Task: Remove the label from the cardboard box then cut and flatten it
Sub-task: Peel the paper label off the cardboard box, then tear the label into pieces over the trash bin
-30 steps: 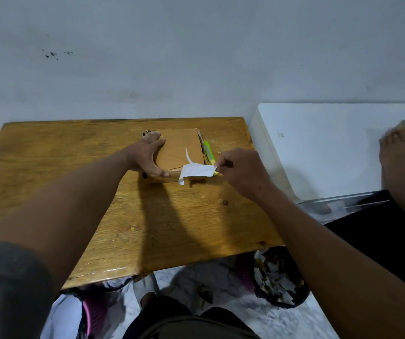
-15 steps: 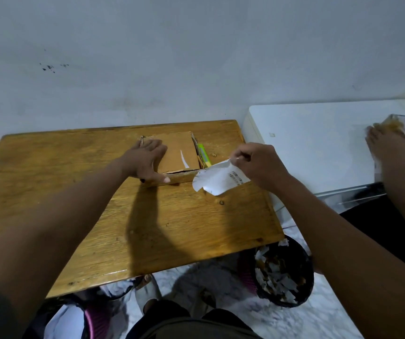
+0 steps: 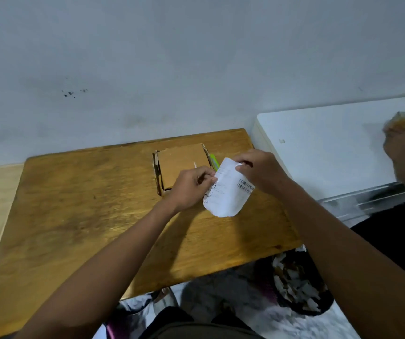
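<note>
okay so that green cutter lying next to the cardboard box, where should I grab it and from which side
Judging by the little that shows, take the green cutter by its far end, coming from above and the right. It lies flat on the wooden table tight along the cardboard box's right edge, so the left side is blocked, and its near end is hidden behind the label both hands hold.

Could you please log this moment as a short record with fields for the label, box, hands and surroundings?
label: white label, off the box, held above the table
box: cardboard box, on the table, untouched
left hand: pinches the label's left edge
right hand: pinches the label's top
beside box: green cutter
floor: bin with paper scraps
</note>
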